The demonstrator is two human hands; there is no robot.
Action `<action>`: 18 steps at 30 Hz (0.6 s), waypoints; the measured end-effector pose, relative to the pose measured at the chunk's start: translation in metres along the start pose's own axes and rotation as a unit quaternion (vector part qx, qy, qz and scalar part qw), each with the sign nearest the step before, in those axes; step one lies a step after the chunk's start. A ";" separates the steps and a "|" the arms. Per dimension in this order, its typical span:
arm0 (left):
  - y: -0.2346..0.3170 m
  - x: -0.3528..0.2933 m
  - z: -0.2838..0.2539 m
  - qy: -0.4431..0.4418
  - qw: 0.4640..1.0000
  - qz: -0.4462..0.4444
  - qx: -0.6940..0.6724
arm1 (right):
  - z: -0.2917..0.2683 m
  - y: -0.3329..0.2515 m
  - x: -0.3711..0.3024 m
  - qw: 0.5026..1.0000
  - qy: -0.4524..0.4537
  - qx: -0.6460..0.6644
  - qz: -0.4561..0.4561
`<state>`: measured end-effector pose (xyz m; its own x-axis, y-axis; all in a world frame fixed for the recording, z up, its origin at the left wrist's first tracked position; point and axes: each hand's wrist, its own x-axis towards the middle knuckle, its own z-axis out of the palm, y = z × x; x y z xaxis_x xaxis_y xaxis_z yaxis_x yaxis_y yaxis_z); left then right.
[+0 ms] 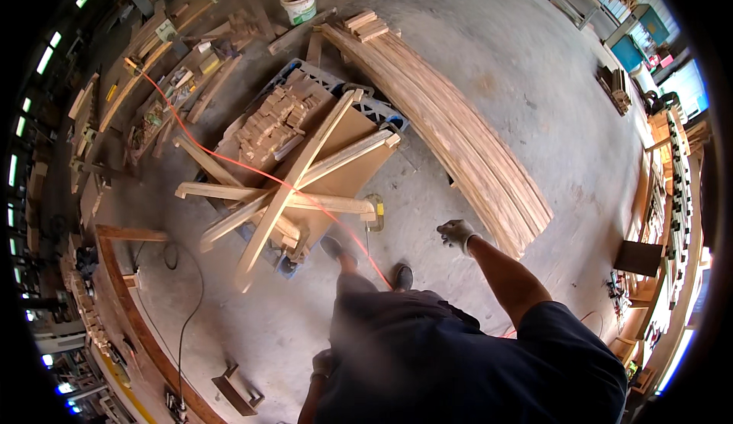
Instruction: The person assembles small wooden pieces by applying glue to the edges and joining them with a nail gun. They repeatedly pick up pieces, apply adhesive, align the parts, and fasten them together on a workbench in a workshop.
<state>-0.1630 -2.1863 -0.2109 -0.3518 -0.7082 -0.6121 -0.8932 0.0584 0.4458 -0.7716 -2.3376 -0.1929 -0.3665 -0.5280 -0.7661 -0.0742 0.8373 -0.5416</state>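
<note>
My right hand (458, 235), in a pale work glove, hangs beside the long stack of wooden boards (450, 119). Its fingers are loosely bent and apart, with nothing visible in them. Low at my left side is my left hand (324, 363), also gloved; my dark shirt and the view's edge hide most of it, its fingers included. Ahead and to the left, a crossed wooden frame (294, 176) of pale beams rests over a brown panel (357, 166). Behind the frame lies a heap of small wood blocks (279, 122).
An orange hose (200, 143) runs across the frame to my feet. Beyond the heap stands a white bucket (298, 4). A black cable (200, 290) lies on the concrete floor at left, near a metal channel piece (238, 390). A loaded wooden rack (672, 210) stands far right.
</note>
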 end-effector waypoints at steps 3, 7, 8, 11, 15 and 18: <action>-0.016 0.048 -0.014 0.010 1.000 0.023 0.004 | 0.019 -0.021 0.011 0.997 -0.031 -0.073 0.011; -0.061 0.142 -0.021 0.077 0.993 0.060 -0.060 | 0.033 -0.047 0.004 0.995 -0.036 -0.089 0.041; -0.057 0.166 -0.043 0.060 0.995 0.077 -0.023 | 0.031 -0.048 0.008 0.995 -0.041 -0.084 0.046; -0.079 0.241 -0.066 0.105 0.938 -0.031 -0.328 | 0.030 -0.071 0.003 0.992 -0.037 -0.072 0.094; -0.088 0.304 -0.120 0.201 0.867 -0.047 -0.453 | 0.032 -0.114 0.021 0.987 -0.041 -0.123 0.090; -0.091 0.326 -0.141 0.220 0.830 -0.043 -0.511 | 0.040 -0.149 0.047 0.985 -0.059 -0.147 0.074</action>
<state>-0.1567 -2.5219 -0.3596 0.0375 -0.8801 -0.4733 -0.1258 -0.4740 0.8715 -0.7408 -2.4928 -0.1615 -0.2843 -0.3963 -0.8730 -0.2995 0.9017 -0.3118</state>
